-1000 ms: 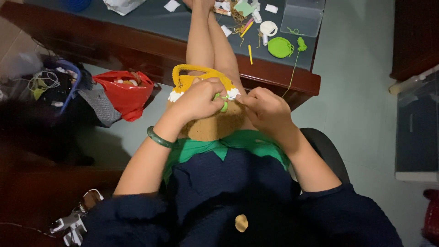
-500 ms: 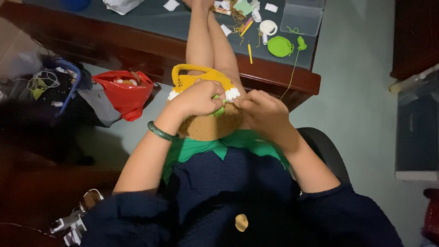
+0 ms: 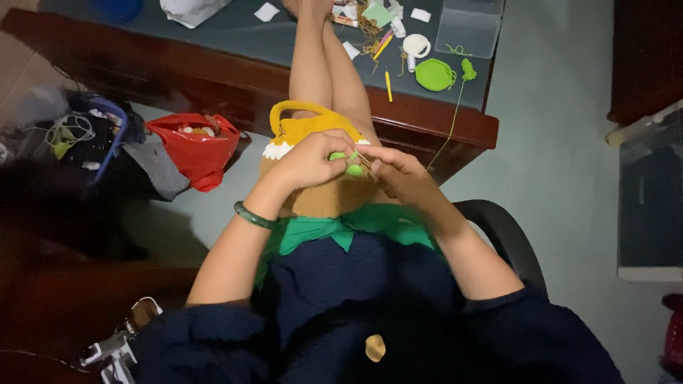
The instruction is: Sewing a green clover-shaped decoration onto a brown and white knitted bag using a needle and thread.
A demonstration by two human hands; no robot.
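Your left hand (image 3: pixel 307 160) curls tight, its grip pinching the small green yarn piece (image 3: pixel 346 162). Your right hand (image 3: pixel 400 171) pinches a thin hook (image 3: pixel 363 159) just beside it. Both hover above the yellow crochet bag (image 3: pixel 306 128).

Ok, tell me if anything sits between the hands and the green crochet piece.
Nothing visible does. The left hand and right hand both pinch the small green crochet piece directly, over the yellow-brown crocheted bag on the lap.

Between the fingers sits a bright green crocheted piece (image 3: pixel 346 162); beneath it lies a mustard-yellow, white and tan crocheted bag (image 3: pixel 313 135); a dark green bangle (image 3: pixel 253 216) rings the wrist behind.
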